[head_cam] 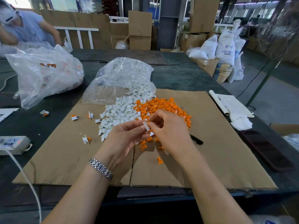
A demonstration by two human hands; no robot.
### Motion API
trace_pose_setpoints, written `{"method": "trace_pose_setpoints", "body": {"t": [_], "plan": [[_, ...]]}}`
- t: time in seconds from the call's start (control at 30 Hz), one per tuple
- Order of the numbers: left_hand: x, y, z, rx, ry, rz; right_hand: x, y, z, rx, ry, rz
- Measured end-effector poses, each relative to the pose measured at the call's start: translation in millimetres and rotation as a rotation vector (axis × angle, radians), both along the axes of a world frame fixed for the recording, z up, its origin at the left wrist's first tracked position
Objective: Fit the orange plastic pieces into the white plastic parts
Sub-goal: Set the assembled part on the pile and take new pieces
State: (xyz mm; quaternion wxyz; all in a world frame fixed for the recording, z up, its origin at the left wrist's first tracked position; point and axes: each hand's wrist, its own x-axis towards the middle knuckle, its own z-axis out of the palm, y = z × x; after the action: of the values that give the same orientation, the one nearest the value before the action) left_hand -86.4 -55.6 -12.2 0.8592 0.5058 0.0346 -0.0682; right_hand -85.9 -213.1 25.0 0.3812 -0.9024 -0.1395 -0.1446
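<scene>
Where both hands (145, 131) pinch a white part (146, 126) — any orange piece hidden.

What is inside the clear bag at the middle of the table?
White parts fill the clear bag and spill from its mouth onto the cardboard. Anything buried beneath them is hidden.

Two hands, left (124, 138) and right (168, 130); two clear bags, one far left (43, 73), one centre (119, 78). Five fitted white-and-orange pieces lie scattered left (74, 117). One heap each of white parts (119, 110) and orange pieces (165, 105), too many to count
</scene>
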Motion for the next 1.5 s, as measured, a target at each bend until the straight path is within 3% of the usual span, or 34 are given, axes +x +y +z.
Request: {"method": "trace_pose_setpoints", "body": {"t": [0.13, 0.4, 0.73, 1.33, 1.43, 1.5], "plan": [[-3, -1, 1, 0.108, -0.009, 0.094, 0, 8, -5, -0.096, -0.066, -0.009], [-8, 8, 10, 0.169, 0.026, 0.091, -1, 4, -8, 0.102, 0.030, 0.088], [-9, 14, 17, 0.266, 0.058, 0.040, -2, -6, -6, 0.021, 0.012, 0.224], [-6, 16, 17, 0.254, 0.090, 0.062, 1, -5, -14, 0.001, -0.012, 0.268], [-4, 17, 15, 0.187, 0.134, 0.065, 8, -17, -16, -0.052, 0.030, 0.096], [-3, 18, 14, 0.154, 0.157, 0.072, 16, -30, -21, -0.247, 0.132, -0.160]]}}
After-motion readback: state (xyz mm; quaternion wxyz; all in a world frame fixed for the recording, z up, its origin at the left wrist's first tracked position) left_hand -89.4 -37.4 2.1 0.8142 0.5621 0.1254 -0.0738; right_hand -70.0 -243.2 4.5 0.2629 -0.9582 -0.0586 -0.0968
